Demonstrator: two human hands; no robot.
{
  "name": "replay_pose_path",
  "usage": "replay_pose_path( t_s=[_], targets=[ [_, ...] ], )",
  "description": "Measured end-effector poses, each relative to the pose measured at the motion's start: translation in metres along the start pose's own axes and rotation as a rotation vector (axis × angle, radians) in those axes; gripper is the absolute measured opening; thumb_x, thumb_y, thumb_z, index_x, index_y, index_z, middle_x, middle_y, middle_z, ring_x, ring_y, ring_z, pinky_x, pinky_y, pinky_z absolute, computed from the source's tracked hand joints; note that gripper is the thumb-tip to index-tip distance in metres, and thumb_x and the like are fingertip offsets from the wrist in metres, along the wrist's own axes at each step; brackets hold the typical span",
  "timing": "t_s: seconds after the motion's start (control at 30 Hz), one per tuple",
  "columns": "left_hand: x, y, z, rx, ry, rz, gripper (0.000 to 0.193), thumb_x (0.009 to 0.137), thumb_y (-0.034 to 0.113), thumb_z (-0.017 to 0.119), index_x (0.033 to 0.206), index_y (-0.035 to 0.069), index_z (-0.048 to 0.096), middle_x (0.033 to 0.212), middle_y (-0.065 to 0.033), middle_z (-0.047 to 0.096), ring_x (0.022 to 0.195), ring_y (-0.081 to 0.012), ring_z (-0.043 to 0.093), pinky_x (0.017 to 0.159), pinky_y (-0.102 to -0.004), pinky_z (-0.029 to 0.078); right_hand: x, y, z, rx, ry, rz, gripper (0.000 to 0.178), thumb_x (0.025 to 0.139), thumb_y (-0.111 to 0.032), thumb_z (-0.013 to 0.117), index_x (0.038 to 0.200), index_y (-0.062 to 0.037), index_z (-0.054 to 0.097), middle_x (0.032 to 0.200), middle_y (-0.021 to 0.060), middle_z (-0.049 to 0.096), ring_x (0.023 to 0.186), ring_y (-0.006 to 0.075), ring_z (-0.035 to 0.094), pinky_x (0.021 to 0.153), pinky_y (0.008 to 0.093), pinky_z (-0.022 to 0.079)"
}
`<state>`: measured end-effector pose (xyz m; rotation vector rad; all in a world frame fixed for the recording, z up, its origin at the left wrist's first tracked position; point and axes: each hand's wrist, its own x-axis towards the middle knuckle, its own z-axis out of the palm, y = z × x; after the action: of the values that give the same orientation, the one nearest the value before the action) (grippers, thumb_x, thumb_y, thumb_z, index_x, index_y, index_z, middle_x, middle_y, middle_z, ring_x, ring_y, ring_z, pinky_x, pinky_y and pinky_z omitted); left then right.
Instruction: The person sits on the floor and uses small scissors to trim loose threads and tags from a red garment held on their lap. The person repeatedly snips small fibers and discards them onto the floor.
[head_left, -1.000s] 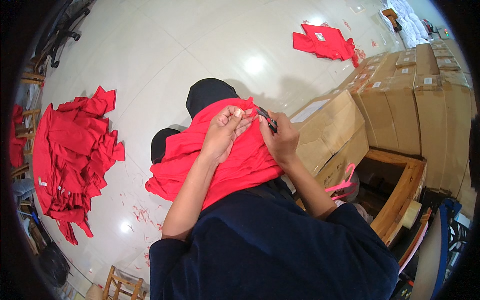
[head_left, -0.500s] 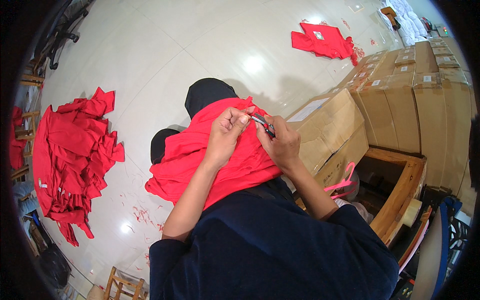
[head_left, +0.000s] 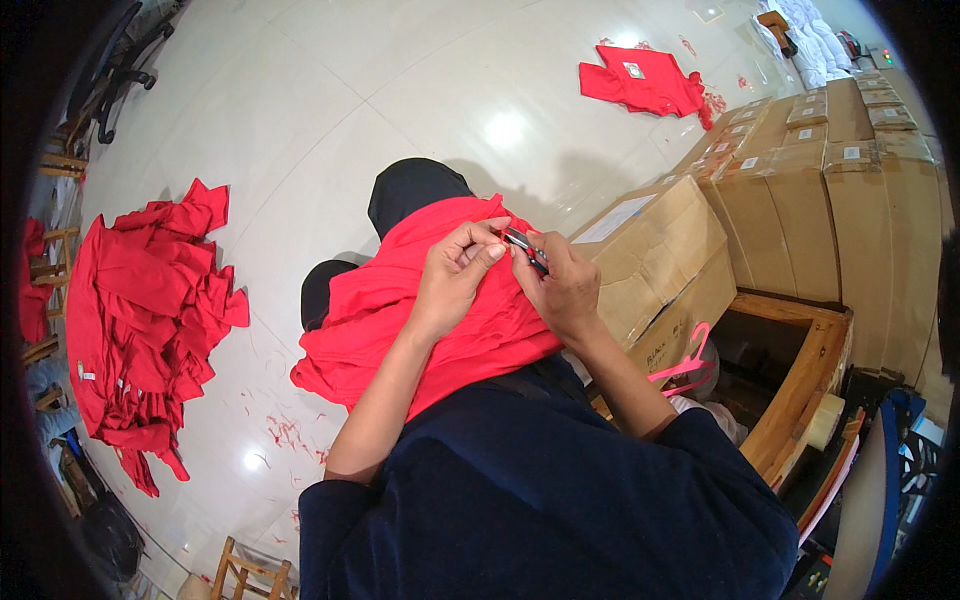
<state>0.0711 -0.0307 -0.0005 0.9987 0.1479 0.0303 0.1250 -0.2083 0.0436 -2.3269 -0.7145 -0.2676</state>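
A red garment (head_left: 400, 315) lies bunched across my lap, over my dark-clothed legs. My left hand (head_left: 450, 280) is closed in a pinch at its far edge, finger and thumb on a small bit of red; whether that is cloth or loose thread is too small to tell. Close beside it, my right hand (head_left: 565, 290) grips a small pair of thread snips (head_left: 530, 251) with dark handles. The snips' tips point left and meet the spot at my left fingertips.
A heap of red garments (head_left: 150, 310) is on the tiled floor at left. Another red garment (head_left: 645, 82) lies far right among thread scraps. Cardboard boxes (head_left: 650, 265) stack up on my right, near a wooden frame (head_left: 815, 385) and a pink hanger (head_left: 688, 365). A wooden stool (head_left: 248, 572) stands lower left.
My left fingers have shifted slightly toward the snips, and the snips' tips now sit closer to the pinch. The garment on my lap is almost unmoved.
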Motion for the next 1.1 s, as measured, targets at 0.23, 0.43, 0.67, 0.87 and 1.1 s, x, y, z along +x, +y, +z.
replay_pose_path(
  t_s=[0.23, 0.43, 0.67, 0.87, 1.1],
  targets=[
    [-0.001, 0.000, 0.002, 0.037, -0.024, -0.013, 0.004, 0.113, 0.006, 0.069, 0.109, 0.004, 0.069, 0.157, -0.0187, 0.066, 0.140, -0.0193, 0.063, 0.124, -0.0384, 0.047, -0.002, 0.002, 0.001, -0.014, -0.006, -0.023, 0.021, 0.097, -0.015, 0.086, 0.107, -0.0049, 0.072, 0.097, 0.0147, 0.079, 0.077, 0.0344, 0.078, 0.064, 0.0445, 0.061],
    [-0.001, -0.001, 0.003, 0.034, -0.015, -0.015, 0.004, 0.114, 0.007, 0.068, 0.111, 0.004, 0.068, 0.157, -0.0191, 0.066, 0.142, -0.0202, 0.062, 0.125, -0.0387, 0.046, -0.002, 0.002, -0.001, -0.027, -0.028, -0.025, 0.019, 0.098, -0.015, 0.085, 0.106, -0.0053, 0.072, 0.095, 0.0141, 0.078, 0.076, 0.0338, 0.078, 0.063, 0.0442, 0.060],
    [0.001, 0.000, -0.001, -0.020, -0.031, -0.060, 0.006, 0.115, 0.009, 0.067, 0.110, 0.006, 0.068, 0.157, -0.0185, 0.067, 0.141, -0.0192, 0.062, 0.125, -0.0382, 0.046, -0.002, 0.002, -0.002, -0.025, -0.023, -0.032, 0.018, 0.098, -0.013, 0.085, 0.106, -0.0052, 0.072, 0.093, 0.0146, 0.078, 0.074, 0.0341, 0.077, 0.062, 0.0439, 0.059],
    [0.001, 0.000, -0.008, -0.060, -0.033, -0.136, 0.009, 0.116, 0.016, 0.068, 0.112, 0.008, 0.067, 0.157, -0.0170, 0.066, 0.140, -0.0197, 0.063, 0.123, -0.0381, 0.048, -0.003, 0.005, 0.001, 0.018, 0.022, 0.053, 0.020, 0.099, -0.015, 0.086, 0.109, -0.0030, 0.073, 0.090, 0.0119, 0.078, 0.070, 0.0272, 0.076, 0.062, 0.0419, 0.059],
    [0.001, 0.007, -0.015, -0.300, -0.089, -0.186, 0.017, 0.118, 0.025, 0.065, 0.112, 0.009, 0.065, 0.161, -0.0181, 0.062, 0.144, -0.0255, 0.064, 0.123, -0.0399, 0.051, 0.020, 0.019, 0.010, 0.456, 0.043, 0.422, 0.035, 0.102, -0.023, 0.086, 0.120, 0.0050, 0.075, 0.094, 0.0065, 0.076, 0.084, 0.0107, 0.067, 0.076, 0.0291, 0.054]
  ],
)
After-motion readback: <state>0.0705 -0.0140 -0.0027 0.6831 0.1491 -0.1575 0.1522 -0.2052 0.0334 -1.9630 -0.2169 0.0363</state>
